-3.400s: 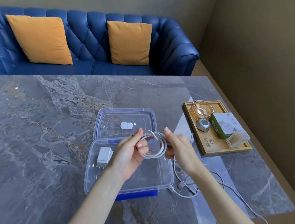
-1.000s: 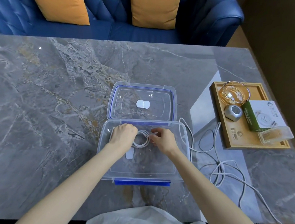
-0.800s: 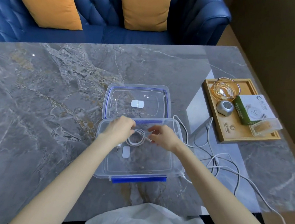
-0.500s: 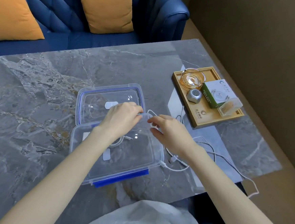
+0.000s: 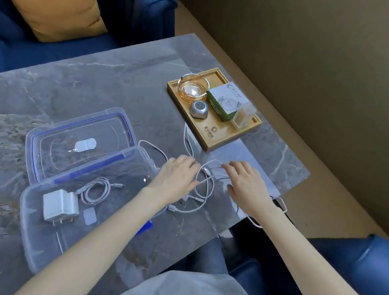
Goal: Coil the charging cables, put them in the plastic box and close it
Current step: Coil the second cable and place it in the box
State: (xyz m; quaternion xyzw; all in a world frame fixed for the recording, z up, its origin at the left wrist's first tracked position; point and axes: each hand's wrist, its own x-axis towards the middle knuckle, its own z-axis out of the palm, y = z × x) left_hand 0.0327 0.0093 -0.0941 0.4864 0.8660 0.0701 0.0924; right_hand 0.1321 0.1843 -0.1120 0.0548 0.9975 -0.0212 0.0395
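plastic box (image 5: 41, 247) on table (image 5: 100, 88) at my left, its lid (image 5: 82, 136) lying open behind it | coiled cable (image 5: 97, 189) and charger plug (image 5: 60, 204) inside box, plug left of coil | loose cables (image 5: 205, 183) on table right of box, between my left hand (image 5: 177, 178) and right hand (image 5: 246, 184) | tray (image 5: 209, 134) behind them

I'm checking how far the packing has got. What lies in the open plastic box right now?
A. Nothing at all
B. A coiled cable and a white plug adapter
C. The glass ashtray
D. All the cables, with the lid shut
B: a coiled cable lies beside the white plug adapter in the open plastic box, while a loose cable is on the table between the left hand and right hand.
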